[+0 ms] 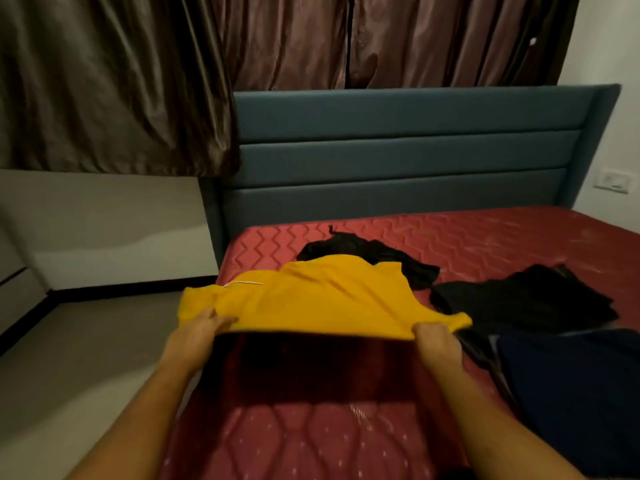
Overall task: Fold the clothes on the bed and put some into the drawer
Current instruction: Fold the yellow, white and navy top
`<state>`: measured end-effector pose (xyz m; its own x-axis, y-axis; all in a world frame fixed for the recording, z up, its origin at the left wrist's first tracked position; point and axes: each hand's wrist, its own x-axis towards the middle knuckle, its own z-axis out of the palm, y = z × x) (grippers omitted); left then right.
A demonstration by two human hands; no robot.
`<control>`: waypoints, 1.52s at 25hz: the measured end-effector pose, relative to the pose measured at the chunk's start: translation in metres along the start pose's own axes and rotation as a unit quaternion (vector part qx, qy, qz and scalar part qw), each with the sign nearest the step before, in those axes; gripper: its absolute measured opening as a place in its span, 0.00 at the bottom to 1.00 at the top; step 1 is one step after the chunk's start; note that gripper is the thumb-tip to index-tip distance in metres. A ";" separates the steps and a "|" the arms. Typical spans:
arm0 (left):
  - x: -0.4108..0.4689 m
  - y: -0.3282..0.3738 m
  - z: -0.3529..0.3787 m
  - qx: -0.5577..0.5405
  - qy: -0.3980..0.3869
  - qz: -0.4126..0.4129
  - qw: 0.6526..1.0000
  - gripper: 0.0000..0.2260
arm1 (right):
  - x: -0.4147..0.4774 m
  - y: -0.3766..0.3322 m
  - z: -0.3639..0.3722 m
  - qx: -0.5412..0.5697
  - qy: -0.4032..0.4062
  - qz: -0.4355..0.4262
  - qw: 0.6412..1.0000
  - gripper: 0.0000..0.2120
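A yellow shirt (322, 299) is lifted above the red mattress (485, 237), stretched out between both hands and casting a dark shadow below. My left hand (199, 329) grips its near left edge, and my right hand (434, 341) grips its near right edge. Behind the shirt lies a crumpled black garment (363, 249). To the right lie another black garment (530, 299) and a dark navy one (571, 393). No drawer is in view.
A blue padded headboard (408, 150) stands at the far end of the bed, with brown curtains (138, 81) behind it. Grey floor (86, 358) runs along the left of the bed. A wall socket (611, 181) is at the right.
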<state>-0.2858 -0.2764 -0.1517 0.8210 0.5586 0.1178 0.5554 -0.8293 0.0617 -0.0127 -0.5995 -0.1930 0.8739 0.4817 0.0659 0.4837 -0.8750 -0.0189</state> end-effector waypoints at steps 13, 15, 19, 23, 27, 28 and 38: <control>-0.075 -0.004 0.085 0.065 -0.408 0.012 0.911 0.19 | -0.049 0.027 0.026 -0.002 -0.403 0.099 0.910 0.23; -0.058 0.003 0.074 0.068 -0.388 0.013 0.919 0.19 | -0.043 0.022 0.025 -0.017 -0.408 0.106 0.907 0.23; -0.015 0.006 0.059 0.023 -0.336 -0.021 0.941 0.21 | -0.016 0.013 0.020 -0.008 -0.298 0.079 0.951 0.19; 0.028 0.000 0.062 0.008 -0.305 -0.052 0.951 0.20 | 0.023 0.009 0.021 -0.016 -0.267 0.095 0.959 0.20; 0.068 -0.012 0.088 0.006 -0.263 -0.098 0.960 0.19 | 0.066 0.007 0.035 -0.021 -0.254 0.127 0.958 0.19; 0.076 -0.013 0.095 0.011 -0.227 -0.116 0.967 0.18 | 0.076 0.006 0.041 -0.020 -0.240 0.123 0.963 0.19; 0.036 0.169 0.182 -0.139 -0.099 0.082 0.982 0.36 | 0.026 -0.082 0.145 0.097 0.033 -0.139 0.985 0.27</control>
<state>-0.1387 -0.3939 -0.3178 0.9211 0.3869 -0.0437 0.3789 -0.8646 0.3300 -0.0226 -0.5081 -0.3341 0.7038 0.6920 0.1607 0.7102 -0.6802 -0.1815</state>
